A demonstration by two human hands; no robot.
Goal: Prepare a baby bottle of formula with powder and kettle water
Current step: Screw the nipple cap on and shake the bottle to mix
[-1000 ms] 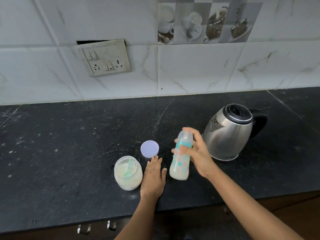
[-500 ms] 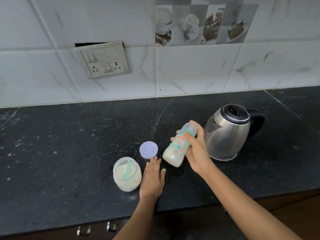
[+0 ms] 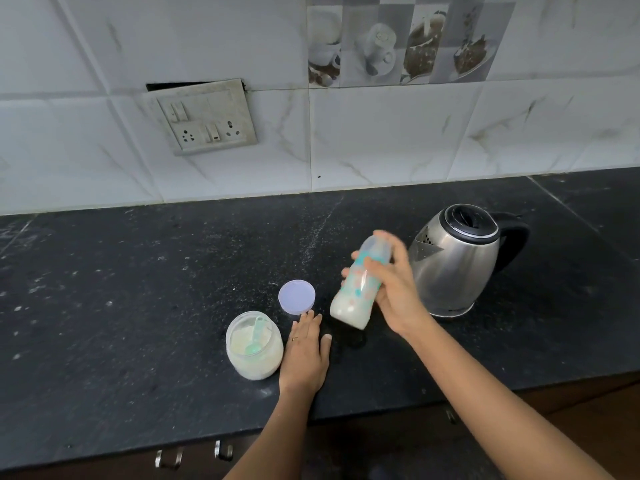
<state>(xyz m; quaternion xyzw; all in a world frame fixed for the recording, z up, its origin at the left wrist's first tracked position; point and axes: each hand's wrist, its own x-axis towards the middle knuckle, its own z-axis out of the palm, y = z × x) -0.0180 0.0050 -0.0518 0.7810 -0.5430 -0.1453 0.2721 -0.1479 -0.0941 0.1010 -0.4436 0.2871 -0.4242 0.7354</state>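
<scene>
My right hand (image 3: 393,292) grips a capped baby bottle (image 3: 356,292) with teal and pink print, white liquid in its lower part. The bottle is lifted off the black counter and leans with its top to the right; it looks motion-blurred. My left hand (image 3: 306,355) lies flat on the counter, fingers together, holding nothing. An open jar of white formula powder (image 3: 254,348) with a teal scoop (image 3: 256,336) inside stands just left of that hand. The jar's lilac lid (image 3: 296,296) lies flat behind it. A steel kettle (image 3: 457,261) with a black handle stands right of the bottle.
The black stone counter (image 3: 138,306) runs wall to wall, dusted with pale specks. A tiled wall with a switch and socket plate (image 3: 204,117) rises behind it. Cabinet handles (image 3: 194,455) show under the front edge.
The bottle rose off the counter and tipped from upright to a lean, then swung a little back and lower, in my right hand. My left hand stayed flat.
</scene>
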